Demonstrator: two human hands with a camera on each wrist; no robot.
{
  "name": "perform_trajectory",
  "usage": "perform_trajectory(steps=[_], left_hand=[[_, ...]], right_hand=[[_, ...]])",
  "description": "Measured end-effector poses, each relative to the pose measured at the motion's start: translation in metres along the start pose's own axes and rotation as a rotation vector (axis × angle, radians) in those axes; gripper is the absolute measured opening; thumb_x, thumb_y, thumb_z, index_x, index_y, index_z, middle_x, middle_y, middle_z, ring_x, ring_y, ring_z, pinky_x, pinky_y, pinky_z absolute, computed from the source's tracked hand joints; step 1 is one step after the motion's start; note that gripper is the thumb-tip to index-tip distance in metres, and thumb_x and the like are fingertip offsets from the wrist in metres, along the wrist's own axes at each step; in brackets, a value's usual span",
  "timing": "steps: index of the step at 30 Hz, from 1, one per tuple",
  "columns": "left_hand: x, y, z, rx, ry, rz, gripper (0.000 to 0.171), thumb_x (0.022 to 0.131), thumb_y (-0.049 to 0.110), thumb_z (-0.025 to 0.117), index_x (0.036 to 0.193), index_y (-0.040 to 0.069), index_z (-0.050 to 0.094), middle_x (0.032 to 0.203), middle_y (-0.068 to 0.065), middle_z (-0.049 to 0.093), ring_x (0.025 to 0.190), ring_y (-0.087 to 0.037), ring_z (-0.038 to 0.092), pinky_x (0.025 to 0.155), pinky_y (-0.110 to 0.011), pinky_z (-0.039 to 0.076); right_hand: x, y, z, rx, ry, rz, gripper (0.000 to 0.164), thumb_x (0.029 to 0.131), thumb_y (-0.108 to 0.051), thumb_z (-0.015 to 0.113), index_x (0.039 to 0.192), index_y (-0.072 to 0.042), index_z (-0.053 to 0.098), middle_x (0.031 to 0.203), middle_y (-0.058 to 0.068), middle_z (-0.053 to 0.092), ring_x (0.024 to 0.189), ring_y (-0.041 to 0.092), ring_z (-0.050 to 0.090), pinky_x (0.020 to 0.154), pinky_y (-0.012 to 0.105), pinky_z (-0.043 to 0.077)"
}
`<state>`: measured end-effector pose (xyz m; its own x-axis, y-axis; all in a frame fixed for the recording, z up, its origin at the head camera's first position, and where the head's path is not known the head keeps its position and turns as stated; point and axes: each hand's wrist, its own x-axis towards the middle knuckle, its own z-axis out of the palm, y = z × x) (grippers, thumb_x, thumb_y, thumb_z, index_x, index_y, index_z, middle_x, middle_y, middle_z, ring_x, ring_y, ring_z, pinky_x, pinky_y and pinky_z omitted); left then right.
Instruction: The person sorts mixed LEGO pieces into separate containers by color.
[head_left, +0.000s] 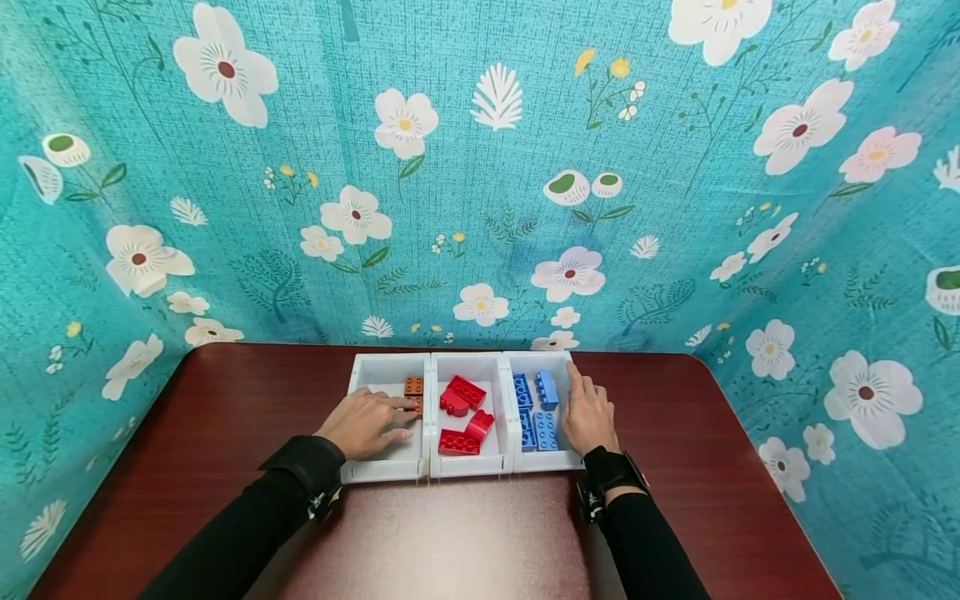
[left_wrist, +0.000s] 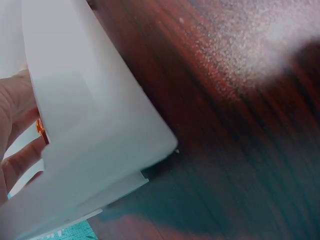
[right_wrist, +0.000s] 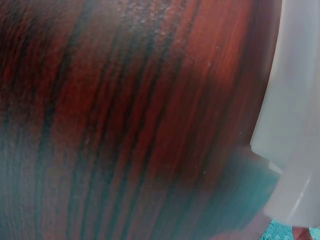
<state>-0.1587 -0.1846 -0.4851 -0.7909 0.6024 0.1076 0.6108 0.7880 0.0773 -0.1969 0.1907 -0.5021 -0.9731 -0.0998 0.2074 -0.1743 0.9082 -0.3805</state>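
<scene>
Polished red-brown tabletop stretched nearest us. Our left hand, fingers extended, reached the nearer of two orange bricks in the left tray; our right hand, well apart, lay on the edge of the right tray, whether gripping we couldn't tell. Red bricks sat in the middle tray, blue bricks in the right one. Behind, we saw turquoise flowered cloth.
</scene>
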Motion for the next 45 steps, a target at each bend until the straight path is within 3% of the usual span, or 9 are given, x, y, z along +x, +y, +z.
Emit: perform_trajectory(steps=[10, 21, 25, 29, 32, 37, 41, 45], left_hand=[[0.002, 0.000, 0.002, 0.002, 0.006, -0.018, 0.040, 0.097, 0.038, 0.067, 0.129, 0.015, 0.072, 0.129, -0.002, 0.069, 0.107, -0.025, 0.069, 0.079, -0.039, 0.052], [0.004, 0.002, 0.004, -0.051, 0.033, -0.060, 0.035, 0.099, 0.035, 0.065, 0.126, 0.015, 0.074, 0.131, -0.003, 0.068, 0.114, -0.025, 0.067, 0.087, -0.045, 0.053], [0.004, 0.003, 0.003, -0.139, 0.091, -0.118, 0.020, 0.096, 0.020, 0.067, 0.111, 0.013, 0.079, 0.120, -0.003, 0.072, 0.111, -0.024, 0.067, 0.090, -0.047, 0.053], [-0.001, 0.002, 0.000, -0.239, 0.132, -0.195, 0.015, 0.080, 0.004, 0.065, 0.087, 0.017, 0.068, 0.100, 0.001, 0.069, 0.091, -0.020, 0.064, 0.089, -0.047, 0.053], [-0.005, 0.000, -0.004, -0.265, 0.093, -0.199, 0.018, 0.076, 0.005, 0.067, 0.084, 0.019, 0.060, 0.098, 0.003, 0.065, 0.092, -0.020, 0.060, 0.095, -0.050, 0.050], [-0.012, -0.002, -0.016, -0.271, -0.066, -0.141, 0.020, 0.076, 0.008, 0.073, 0.091, 0.016, 0.062, 0.100, 0.003, 0.062, 0.100, -0.022, 0.058, 0.106, -0.055, 0.041], [-0.012, -0.002, -0.023, -0.206, -0.170, -0.087, 0.019, 0.078, 0.004, 0.069, 0.095, 0.013, 0.067, 0.094, 0.001, 0.063, 0.090, -0.018, 0.058, 0.102, -0.052, 0.043], [-0.010, 0.001, -0.027, -0.089, -0.197, -0.032, 0.017, 0.079, 0.003, 0.076, 0.095, 0.009, 0.072, 0.078, 0.002, 0.068, 0.072, -0.011, 0.059, 0.091, -0.045, 0.047]], right_hand=[[0.001, 0.000, 0.000, -0.005, -0.009, 0.016, 0.050, 0.107, -0.008, 0.043, 0.156, -0.007, 0.034, 0.134, 0.023, 0.054, 0.124, 0.050, 0.048, 0.091, 0.064, 0.043], [0.002, 0.000, -0.002, -0.007, -0.010, 0.019, 0.050, 0.107, -0.008, 0.044, 0.156, -0.007, 0.034, 0.134, 0.023, 0.055, 0.125, 0.050, 0.048, 0.093, 0.065, 0.043], [0.001, 0.001, -0.001, -0.005, 0.006, 0.006, 0.049, 0.107, -0.006, 0.044, 0.155, -0.006, 0.035, 0.132, 0.024, 0.055, 0.123, 0.051, 0.049, 0.091, 0.065, 0.044], [0.000, 0.000, 0.000, -0.001, 0.011, 0.003, 0.049, 0.106, -0.006, 0.045, 0.155, -0.006, 0.036, 0.130, 0.024, 0.056, 0.122, 0.051, 0.050, 0.090, 0.065, 0.044], [-0.001, 0.000, 0.002, 0.004, 0.003, 0.008, 0.049, 0.107, -0.007, 0.044, 0.155, -0.007, 0.035, 0.131, 0.023, 0.056, 0.123, 0.050, 0.049, 0.092, 0.065, 0.044], [0.000, 0.000, 0.002, 0.003, 0.012, 0.003, 0.049, 0.107, -0.007, 0.043, 0.155, -0.007, 0.035, 0.130, 0.023, 0.056, 0.122, 0.050, 0.050, 0.090, 0.064, 0.044], [0.000, 0.000, 0.001, 0.005, 0.017, 0.003, 0.049, 0.107, -0.007, 0.043, 0.155, -0.007, 0.036, 0.131, 0.023, 0.056, 0.122, 0.050, 0.050, 0.090, 0.063, 0.044], [0.000, 0.000, 0.000, 0.007, 0.020, 0.004, 0.048, 0.108, -0.007, 0.042, 0.155, -0.007, 0.036, 0.131, 0.023, 0.056, 0.122, 0.050, 0.050, 0.091, 0.063, 0.044]])
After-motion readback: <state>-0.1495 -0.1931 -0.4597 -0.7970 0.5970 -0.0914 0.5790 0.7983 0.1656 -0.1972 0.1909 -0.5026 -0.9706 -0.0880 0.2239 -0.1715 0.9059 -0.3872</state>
